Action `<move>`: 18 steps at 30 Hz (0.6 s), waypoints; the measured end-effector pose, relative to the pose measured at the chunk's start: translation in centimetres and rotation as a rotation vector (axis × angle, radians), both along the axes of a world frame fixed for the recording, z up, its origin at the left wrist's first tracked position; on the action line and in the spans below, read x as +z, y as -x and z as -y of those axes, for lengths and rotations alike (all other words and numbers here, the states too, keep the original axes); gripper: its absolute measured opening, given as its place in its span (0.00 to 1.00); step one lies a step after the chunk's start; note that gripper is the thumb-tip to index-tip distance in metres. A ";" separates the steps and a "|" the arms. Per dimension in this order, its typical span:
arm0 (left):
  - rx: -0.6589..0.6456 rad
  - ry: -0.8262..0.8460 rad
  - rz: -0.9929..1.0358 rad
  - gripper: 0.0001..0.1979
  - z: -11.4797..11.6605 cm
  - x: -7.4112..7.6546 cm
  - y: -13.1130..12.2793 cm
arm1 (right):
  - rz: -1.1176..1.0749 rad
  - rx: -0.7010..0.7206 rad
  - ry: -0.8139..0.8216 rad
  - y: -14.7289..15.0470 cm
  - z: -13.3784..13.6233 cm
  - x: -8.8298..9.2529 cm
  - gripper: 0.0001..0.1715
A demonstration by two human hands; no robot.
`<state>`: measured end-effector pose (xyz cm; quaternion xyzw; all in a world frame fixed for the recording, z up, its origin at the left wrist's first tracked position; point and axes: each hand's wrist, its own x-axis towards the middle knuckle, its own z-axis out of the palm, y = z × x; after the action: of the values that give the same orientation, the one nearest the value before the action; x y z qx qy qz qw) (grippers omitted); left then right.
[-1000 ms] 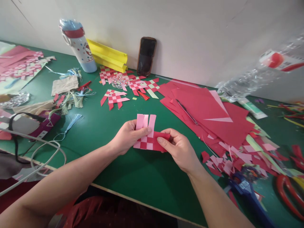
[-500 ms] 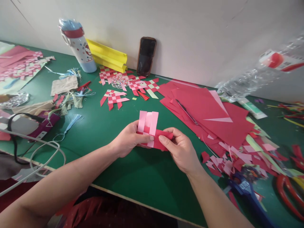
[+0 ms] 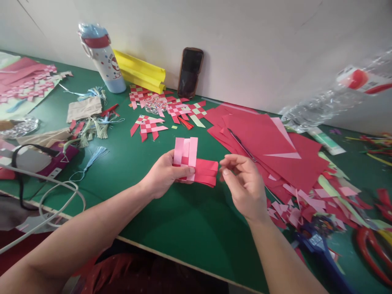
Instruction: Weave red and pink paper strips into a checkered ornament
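My left hand [image 3: 162,174] grips a half-woven paper piece [image 3: 192,165] of pink and red strips, thumb on top, just above the green table [image 3: 171,228]. Its pink strips stick up and the red strips fan out to the right. My right hand [image 3: 243,183] hovers just right of the red strip ends, fingers curled with fingertips near each other, touching nothing that I can see.
Red paper sheets [image 3: 269,143] with a thin knife lie to the right, scraps [image 3: 306,204] beyond them. Finished woven pieces [image 3: 148,126], tassels [image 3: 92,126], a bottle [image 3: 102,57], yellow paper [image 3: 141,75] and a phone [image 3: 190,72] stand behind. Cables [image 3: 45,196] at left; scissors [image 3: 372,245] at right.
My right hand has let go of the red strips and drawn back to the right. The left hand has tilted the woven piece, so the red strips now fan out.
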<state>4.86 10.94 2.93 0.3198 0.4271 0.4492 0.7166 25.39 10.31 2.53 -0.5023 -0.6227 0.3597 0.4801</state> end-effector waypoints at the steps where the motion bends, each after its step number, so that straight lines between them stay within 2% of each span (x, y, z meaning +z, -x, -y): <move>1: -0.007 0.026 0.019 0.18 -0.1 0.2 0.1 | 0.111 0.017 -0.124 -0.2 0.0 -0.1 0.19; 4: -0.076 0.130 0.089 0.18 -0.2 0.7 0.5 | 0.442 0.126 -0.450 -0.4 -0.1 -0.2 0.39; 6: -0.143 0.190 0.121 0.20 -0.3 0.9 0.7 | 0.554 0.192 -0.596 -0.3 0.1 -0.1 0.45; 9: -0.228 0.234 0.121 0.20 -0.2 1.2 0.7 | 0.579 0.268 -0.709 0.0 0.5 0.5 0.40; 14: -0.367 0.231 0.106 0.20 -0.2 1.2 0.7 | 0.532 0.429 -0.721 0.3 1.3 1.9 0.23; 18: -0.437 0.222 0.110 0.22 0.0 1.3 0.7 | 0.509 0.501 -0.753 0.6 1.6 2.6 0.17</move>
<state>4.12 10.97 4.22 0.2992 0.3550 0.2508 0.8495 24.82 8.69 5.11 -0.2020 -0.9072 0.0809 0.3600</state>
